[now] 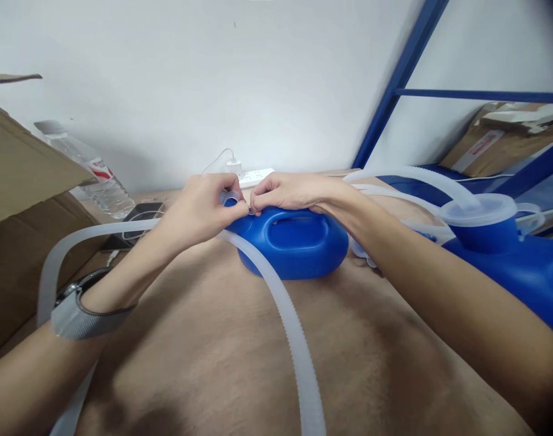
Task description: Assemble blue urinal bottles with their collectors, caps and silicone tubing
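Blue plastic jug (299, 260), just off centre towards four o'clock: we'd judge it light, stiff, slick, best held by its handle (291, 213). Towards its ten o'clock, our left hand (208, 209) and right hand (288, 191) pinch a small piece (250, 209).

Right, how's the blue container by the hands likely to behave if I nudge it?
The blue container probably slides rather than tips, since it sits low and long. Its glossy surface may feel slippery, though the handle offers a hold. It looks plastic, so perhaps light; contents aren't visible.
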### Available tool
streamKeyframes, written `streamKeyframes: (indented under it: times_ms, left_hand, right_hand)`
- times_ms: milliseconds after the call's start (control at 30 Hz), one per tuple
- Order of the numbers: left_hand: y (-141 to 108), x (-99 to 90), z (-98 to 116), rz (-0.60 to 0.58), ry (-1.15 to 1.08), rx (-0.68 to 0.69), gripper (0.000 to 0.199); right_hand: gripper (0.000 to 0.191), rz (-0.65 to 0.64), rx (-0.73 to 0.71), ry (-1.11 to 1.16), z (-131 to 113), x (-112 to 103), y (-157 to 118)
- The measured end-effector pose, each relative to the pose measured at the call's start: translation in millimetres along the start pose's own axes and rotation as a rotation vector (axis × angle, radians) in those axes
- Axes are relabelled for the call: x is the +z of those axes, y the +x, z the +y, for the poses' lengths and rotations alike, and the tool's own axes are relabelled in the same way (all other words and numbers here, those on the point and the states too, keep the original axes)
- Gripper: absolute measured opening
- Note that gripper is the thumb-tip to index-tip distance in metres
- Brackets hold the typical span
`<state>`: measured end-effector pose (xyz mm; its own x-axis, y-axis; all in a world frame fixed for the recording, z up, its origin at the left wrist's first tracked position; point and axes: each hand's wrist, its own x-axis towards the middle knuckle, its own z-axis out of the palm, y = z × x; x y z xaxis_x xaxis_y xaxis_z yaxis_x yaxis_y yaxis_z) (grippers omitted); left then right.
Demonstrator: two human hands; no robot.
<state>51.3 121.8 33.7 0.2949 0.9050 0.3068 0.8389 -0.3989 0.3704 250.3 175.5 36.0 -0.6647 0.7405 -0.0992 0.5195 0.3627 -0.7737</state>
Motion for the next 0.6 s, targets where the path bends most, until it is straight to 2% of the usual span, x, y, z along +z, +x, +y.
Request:
streamKeyframes:
  times_ms: [200, 400, 500, 600]
  left_hand:
    - [0.4, 1.0, 0.9, 0.004, -0.024, 0.015, 0.037]
    - [0.1, 1.6, -1.0, 0.032, -0.051, 0.056, 0.028]
    - [-0.7, 1.6, -0.9, 0.031, -0.043, 0.053, 0.027]
    - [-1.9, 2.1, -0.5, 0.038, -0.047, 0.053, 0.027]
  right_hand:
    - [0.019, 0.008, 0.017, -0.055, -1.5, -0.4, 1.8]
    - [0.017, 0.05, 0.076, -0.023, 6.4, 1.2, 0.3]
    - [0.029, 0.141, 0.115, 0.017, 7.6, 3.0, -4.0]
    - [0.033, 0.157, 0.125, 0.021, 4.1, 5.2, -8.3]
